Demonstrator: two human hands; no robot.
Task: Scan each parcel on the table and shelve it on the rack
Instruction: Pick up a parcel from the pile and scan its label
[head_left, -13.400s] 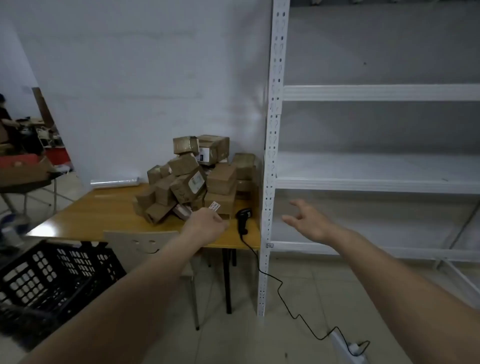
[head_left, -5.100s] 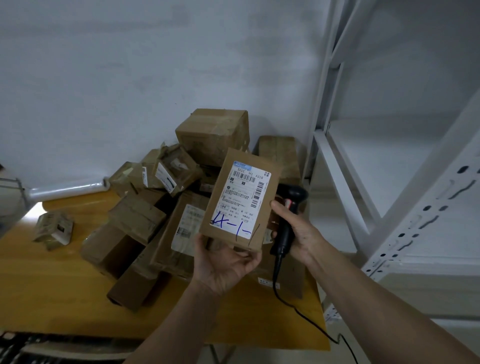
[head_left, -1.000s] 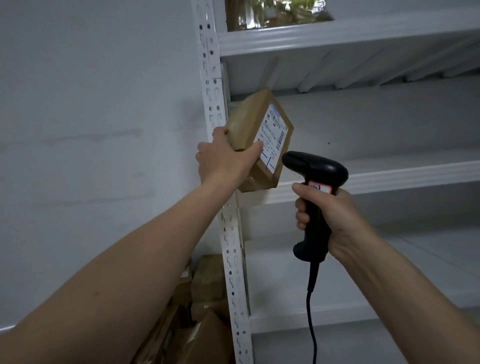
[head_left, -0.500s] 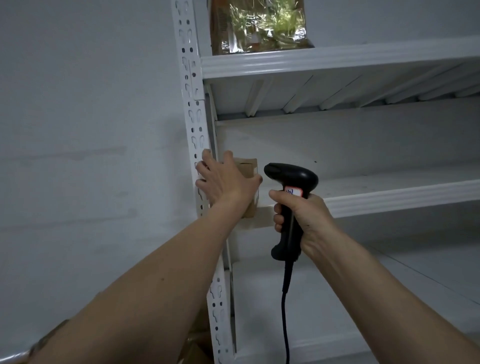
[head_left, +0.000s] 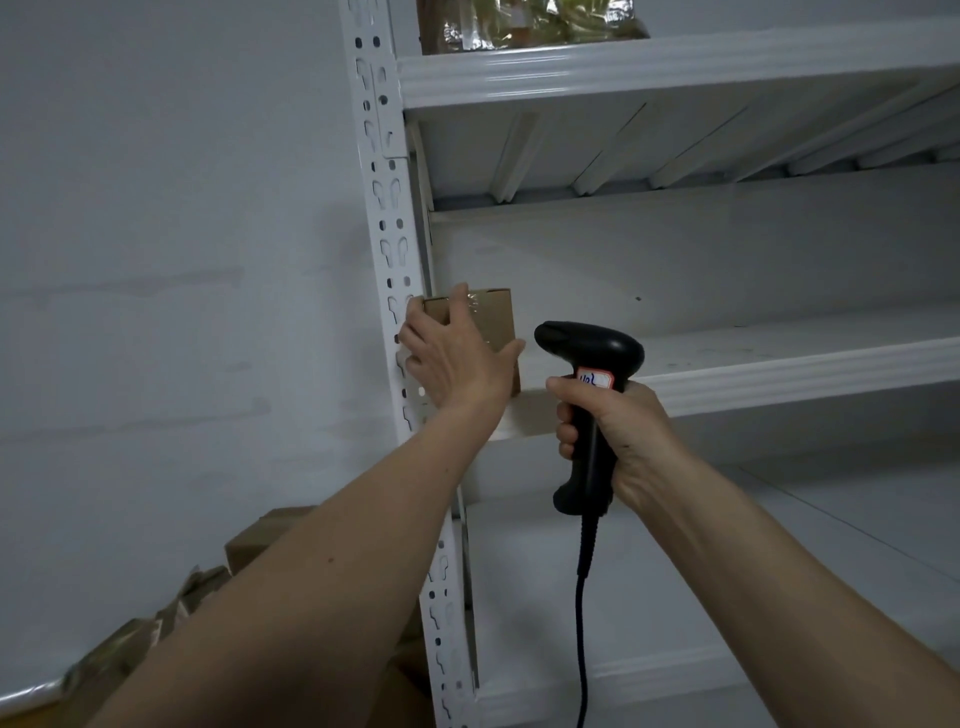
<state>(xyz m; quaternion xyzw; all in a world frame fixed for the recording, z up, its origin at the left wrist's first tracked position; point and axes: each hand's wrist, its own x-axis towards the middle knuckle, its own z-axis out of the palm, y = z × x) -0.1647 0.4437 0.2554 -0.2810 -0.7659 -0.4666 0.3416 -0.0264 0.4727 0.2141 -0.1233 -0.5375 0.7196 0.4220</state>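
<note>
My left hand (head_left: 457, 358), fingers straight, presses the parcel (head_left: 493, 325) on the rack (head_left: 779, 374) shelf. My right hand (head_left: 618, 431), at its 3 o'clock, grips the scanner (head_left: 589, 348).

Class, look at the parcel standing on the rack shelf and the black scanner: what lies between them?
In the head view, only the left hand's thumb and bare white shelf lie between the parcel and the scanner, held by the right hand.

Both forearms bare to the frame edge, no sleeves, and nothing worn on left hand (head_left: 451, 358) or right hand (head_left: 618, 436)
</note>
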